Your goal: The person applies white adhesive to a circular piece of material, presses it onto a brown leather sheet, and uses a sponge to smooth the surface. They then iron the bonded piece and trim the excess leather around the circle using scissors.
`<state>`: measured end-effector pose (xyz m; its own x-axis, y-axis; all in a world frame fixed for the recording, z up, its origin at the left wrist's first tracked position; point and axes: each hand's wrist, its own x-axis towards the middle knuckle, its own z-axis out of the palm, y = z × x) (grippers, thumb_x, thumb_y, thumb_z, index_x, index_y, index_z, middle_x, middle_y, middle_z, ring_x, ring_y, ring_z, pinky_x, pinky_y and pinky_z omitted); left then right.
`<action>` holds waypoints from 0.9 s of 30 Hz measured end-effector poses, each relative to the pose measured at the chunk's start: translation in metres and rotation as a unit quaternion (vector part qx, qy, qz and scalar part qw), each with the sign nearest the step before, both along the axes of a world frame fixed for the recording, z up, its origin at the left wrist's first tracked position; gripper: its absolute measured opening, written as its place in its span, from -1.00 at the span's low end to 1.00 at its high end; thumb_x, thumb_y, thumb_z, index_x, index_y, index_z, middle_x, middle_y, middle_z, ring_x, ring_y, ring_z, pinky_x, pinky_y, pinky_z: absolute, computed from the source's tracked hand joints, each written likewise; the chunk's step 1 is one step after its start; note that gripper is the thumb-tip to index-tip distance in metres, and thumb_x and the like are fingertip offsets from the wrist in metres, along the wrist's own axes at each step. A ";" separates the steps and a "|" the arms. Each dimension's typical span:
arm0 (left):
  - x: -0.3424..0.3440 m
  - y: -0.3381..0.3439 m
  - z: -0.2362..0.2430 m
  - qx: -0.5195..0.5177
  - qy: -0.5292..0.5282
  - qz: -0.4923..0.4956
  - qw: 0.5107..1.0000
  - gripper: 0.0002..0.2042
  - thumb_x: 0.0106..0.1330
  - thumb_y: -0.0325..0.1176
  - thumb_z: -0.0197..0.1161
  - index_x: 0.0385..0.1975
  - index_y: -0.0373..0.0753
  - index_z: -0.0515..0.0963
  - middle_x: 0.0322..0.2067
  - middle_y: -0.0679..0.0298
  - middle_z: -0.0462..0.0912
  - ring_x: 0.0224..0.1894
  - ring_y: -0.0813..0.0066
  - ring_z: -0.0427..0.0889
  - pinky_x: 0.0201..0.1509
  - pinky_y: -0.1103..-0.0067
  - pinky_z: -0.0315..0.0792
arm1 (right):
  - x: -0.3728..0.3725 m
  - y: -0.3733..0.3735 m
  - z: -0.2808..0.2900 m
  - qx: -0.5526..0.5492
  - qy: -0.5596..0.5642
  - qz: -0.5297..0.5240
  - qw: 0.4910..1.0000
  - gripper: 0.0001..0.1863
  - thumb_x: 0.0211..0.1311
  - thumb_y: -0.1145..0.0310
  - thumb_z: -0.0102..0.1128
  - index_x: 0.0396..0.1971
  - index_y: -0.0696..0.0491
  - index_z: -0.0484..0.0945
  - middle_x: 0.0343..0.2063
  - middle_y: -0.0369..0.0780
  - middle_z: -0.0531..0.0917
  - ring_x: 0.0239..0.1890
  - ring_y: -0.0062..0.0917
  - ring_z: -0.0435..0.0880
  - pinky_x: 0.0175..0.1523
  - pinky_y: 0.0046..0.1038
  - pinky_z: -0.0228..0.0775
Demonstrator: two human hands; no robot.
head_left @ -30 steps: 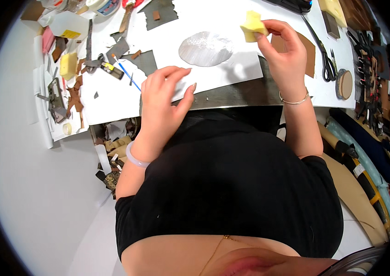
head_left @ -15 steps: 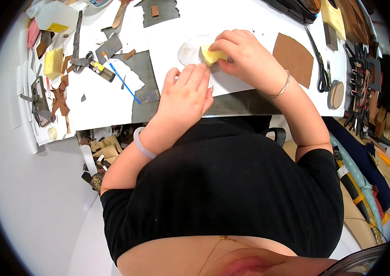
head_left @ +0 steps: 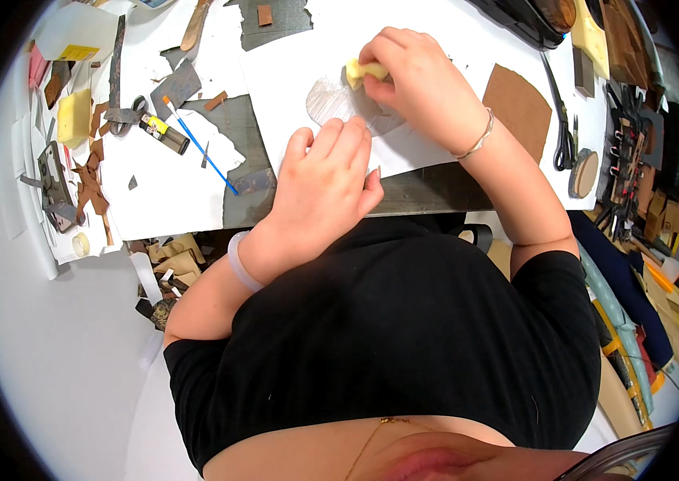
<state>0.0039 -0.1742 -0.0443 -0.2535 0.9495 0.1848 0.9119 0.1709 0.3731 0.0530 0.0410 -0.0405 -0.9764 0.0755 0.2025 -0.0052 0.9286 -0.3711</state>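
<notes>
On a white sheet of paper [head_left: 275, 76] lies a rounded, streaky silvery-grey piece [head_left: 330, 98], its material unclear. My right hand [head_left: 419, 84] pinches a small yellow sponge [head_left: 355, 74] at the far edge of this piece and hides part of it. Along the piece's near edge, my left hand [head_left: 322, 172] rests with its fingers stretched out and close together, the fingertips on or beside the piece. Nothing shows in the left hand, though its palm side is hidden.
Brown leather [head_left: 518, 108] lies right of the paper, near black scissors [head_left: 557, 112] and a round wooden-looking block [head_left: 584, 174]. At left are a blue brush [head_left: 199, 146], a black-and-yellow tube [head_left: 165, 134], another sponge [head_left: 73, 118], a phone [head_left: 56, 184] and scraps.
My right hand has carried the sponge slightly away from me and to the left, uncovering more of the grey piece. The whole view has shifted a little. My left hand keeps its place by the piece.
</notes>
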 end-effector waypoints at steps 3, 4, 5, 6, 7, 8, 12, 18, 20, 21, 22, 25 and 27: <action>0.001 0.000 0.001 -0.002 -0.002 -0.001 1.000 -0.60 0.20 -0.24 0.32 -0.03 -0.36 0.58 0.02 0.18 0.59 0.04 0.34 0.56 0.12 0.38 0.29 | -0.009 0.015 -0.004 0.026 0.045 -0.037 0.998 -0.79 0.11 0.46 0.40 -0.25 0.13 0.62 -0.29 -0.17 0.66 -0.19 -0.21 0.64 -0.02 -0.29 0.51; 0.000 0.000 0.001 0.000 -0.002 0.002 1.000 -0.60 0.20 -0.24 0.32 -0.03 -0.36 0.58 0.02 0.17 0.59 0.04 0.34 0.56 0.12 0.38 0.29 | -0.008 0.017 0.000 -0.008 0.044 -0.037 0.998 -0.79 0.11 0.47 0.40 -0.25 0.13 0.62 -0.30 -0.18 0.66 -0.19 -0.22 0.64 -0.02 -0.29 0.52; 0.000 0.000 0.000 0.001 0.001 0.002 1.000 -0.60 0.20 -0.24 0.32 -0.03 -0.36 0.58 0.02 0.17 0.59 0.04 0.34 0.56 0.12 0.38 0.29 | -0.005 0.017 0.008 -0.041 0.042 -0.038 0.998 -0.80 0.11 0.47 0.40 -0.25 0.13 0.62 -0.30 -0.18 0.66 -0.19 -0.22 0.65 -0.03 -0.30 0.52; 0.000 -0.001 -0.001 0.001 0.005 0.003 1.000 -0.60 0.20 -0.24 0.32 -0.03 -0.36 0.58 0.03 0.17 0.59 0.04 0.34 0.56 0.12 0.38 0.29 | -0.002 0.015 0.015 -0.074 0.041 -0.038 0.996 -0.80 0.11 0.48 0.40 -0.25 0.12 0.62 -0.30 -0.18 0.66 -0.19 -0.23 0.65 -0.04 -0.30 0.52; 0.000 -0.001 -0.001 0.001 0.007 0.001 1.000 -0.60 0.20 -0.24 0.32 -0.02 -0.36 0.58 0.03 0.17 0.59 0.04 0.34 0.56 0.12 0.37 0.29 | 0.003 0.011 0.021 -0.079 0.016 -0.010 0.997 -0.79 0.08 0.52 0.40 -0.25 0.13 0.61 -0.30 -0.20 0.64 -0.18 -0.24 0.64 -0.01 -0.31 0.51; 0.000 -0.001 -0.001 0.000 0.006 0.000 1.000 -0.59 0.20 -0.24 0.32 -0.02 -0.36 0.58 0.03 0.17 0.59 0.05 0.33 0.56 0.13 0.37 0.29 | 0.009 0.005 0.019 -0.065 0.013 0.015 0.998 -0.78 0.08 0.52 0.40 -0.25 0.13 0.61 -0.29 -0.20 0.64 -0.17 -0.24 0.64 0.00 -0.31 0.50; 0.000 0.000 0.000 -0.001 -0.005 -0.003 1.000 -0.58 0.20 -0.23 0.32 -0.01 -0.37 0.58 0.04 0.17 0.58 0.05 0.33 0.56 0.13 0.37 0.28 | 0.020 0.004 0.003 -0.024 0.005 0.037 0.999 -0.76 0.05 0.53 0.38 -0.24 0.13 0.60 -0.26 -0.16 0.64 -0.14 -0.23 0.64 0.03 -0.31 0.49; -0.001 0.002 0.003 -0.009 0.000 -0.010 1.000 -0.56 0.18 -0.23 0.33 0.00 -0.39 0.58 0.03 0.17 0.58 0.05 0.32 0.56 0.13 0.37 0.29 | 0.013 0.025 0.007 -0.022 0.075 -0.006 0.997 -0.77 0.04 0.54 0.38 -0.25 0.11 0.61 -0.30 -0.15 0.64 -0.20 -0.19 0.65 -0.05 -0.28 0.52; 0.000 0.002 0.003 -0.010 0.002 -0.010 1.000 -0.55 0.18 -0.23 0.34 0.00 -0.39 0.58 0.03 0.18 0.58 0.05 0.32 0.56 0.12 0.37 0.29 | 0.029 -0.001 0.007 -0.058 0.044 0.035 0.997 -0.74 0.03 0.53 0.39 -0.24 0.09 0.59 -0.29 -0.18 0.64 -0.21 -0.22 0.64 -0.05 -0.28 0.52; 0.000 0.002 0.004 -0.011 0.002 -0.010 1.000 -0.55 0.18 -0.23 0.34 0.00 -0.39 0.58 0.03 0.18 0.58 0.05 0.32 0.56 0.11 0.37 0.29 | 0.034 -0.009 0.002 -0.056 0.041 0.040 0.997 -0.76 0.01 0.51 0.39 -0.27 0.09 0.60 -0.30 -0.17 0.64 -0.22 -0.22 0.65 -0.04 -0.28 0.53; 0.001 0.003 0.005 -0.011 0.003 -0.011 1.000 -0.55 0.17 -0.23 0.34 0.00 -0.39 0.58 0.03 0.19 0.58 0.04 0.33 0.56 0.11 0.38 0.30 | 0.039 -0.013 -0.001 -0.054 0.038 0.044 0.997 -0.77 0.00 0.49 0.38 -0.29 0.10 0.61 -0.32 -0.15 0.63 -0.23 -0.22 0.66 -0.04 -0.28 0.54; 0.003 0.004 0.001 0.011 0.030 -0.007 0.999 -0.55 0.16 -0.23 0.35 0.00 -0.38 0.58 0.02 0.20 0.58 0.03 0.34 0.57 0.09 0.39 0.30 | 0.031 0.016 -0.003 -0.003 0.051 -0.030 0.998 -0.81 0.08 0.52 0.36 -0.27 0.11 0.61 -0.29 -0.16 0.63 -0.20 -0.21 0.64 -0.04 -0.28 0.52; 0.004 0.003 0.003 0.013 0.034 -0.011 0.999 -0.55 0.15 -0.23 0.36 -0.01 -0.38 0.58 0.01 0.20 0.58 0.02 0.35 0.57 0.09 0.40 0.30 | 0.031 0.028 0.000 -0.011 0.064 -0.076 0.995 -0.81 0.08 0.53 0.36 -0.27 0.12 0.62 -0.29 -0.14 0.63 -0.20 -0.20 0.64 -0.06 -0.30 0.53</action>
